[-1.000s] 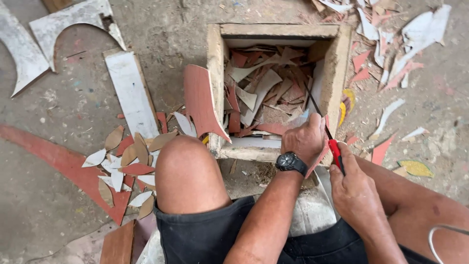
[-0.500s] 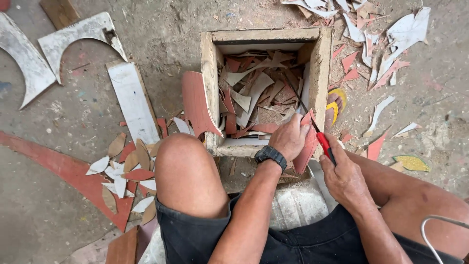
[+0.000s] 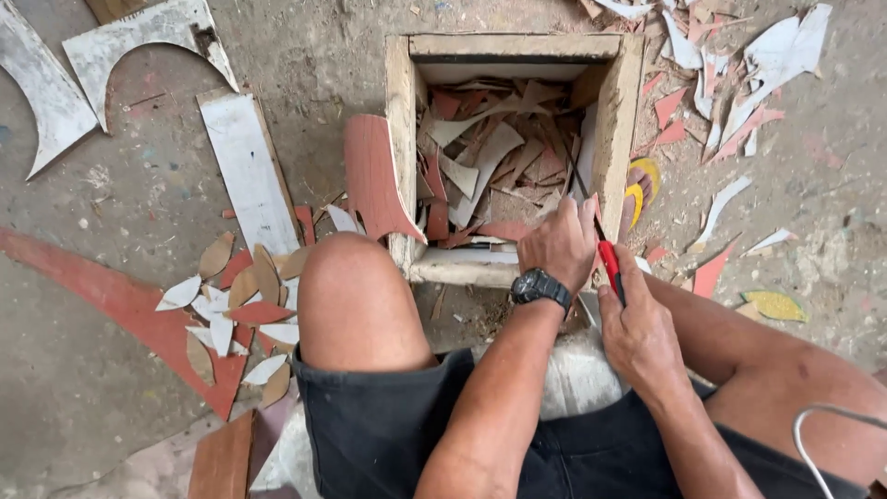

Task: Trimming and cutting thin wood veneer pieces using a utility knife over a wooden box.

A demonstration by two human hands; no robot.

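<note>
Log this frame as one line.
left hand: steadies red offcut | right hand: grips red-handled blade | below: wooden box of scraps

A red-handled cutter (image 3: 611, 265) and a black wristwatch (image 3: 540, 286) stand out against black shorts (image 3: 388, 425). The pale wooden box (image 3: 401, 120) holds red, brown and cream offcuts (image 3: 490, 157). Tan, white and red leaf-shaped pieces (image 3: 236, 305) lie on the grey floor (image 3: 83, 360), beside a white plank (image 3: 248, 171) and a yellow sandal (image 3: 639, 189).
</note>
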